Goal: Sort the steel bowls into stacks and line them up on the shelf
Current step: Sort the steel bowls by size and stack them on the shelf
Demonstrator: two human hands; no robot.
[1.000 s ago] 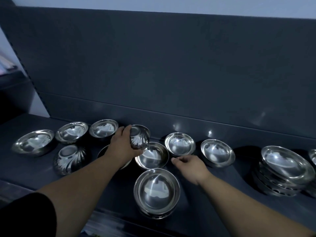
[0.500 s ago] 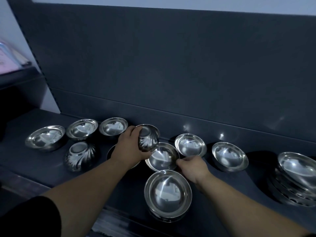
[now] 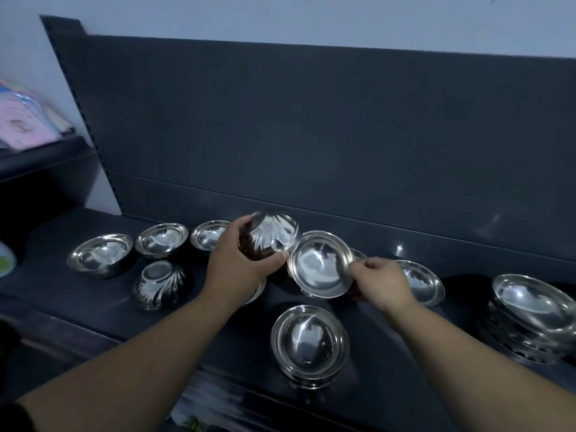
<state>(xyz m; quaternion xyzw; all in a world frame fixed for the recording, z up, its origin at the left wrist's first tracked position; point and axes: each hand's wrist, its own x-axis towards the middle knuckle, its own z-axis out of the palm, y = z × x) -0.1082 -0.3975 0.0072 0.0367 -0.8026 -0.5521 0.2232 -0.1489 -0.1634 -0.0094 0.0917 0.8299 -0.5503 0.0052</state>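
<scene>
Steel sorting underway: my left hand [image 3: 240,263] grips a fluted bowl [image 3: 271,235], right hand [image 3: 383,282] pinches the rim of a plain bowl [image 3: 321,265]. Next, I reckon: nest it squarely on the front stack [image 3: 310,341].

Steel bowls on a dark shelf [image 3: 78,300]. A fluted bowl [image 3: 271,235] and a plain bowl [image 3: 321,265] are held tilted, side by side. Three bowls [image 3: 162,241] sit upright rear left, with an upturned bowl [image 3: 159,283] before them. There is a front stack [image 3: 310,341] and a right stack [image 3: 530,313].

Dim, bluish, glary, slightly blurred
</scene>
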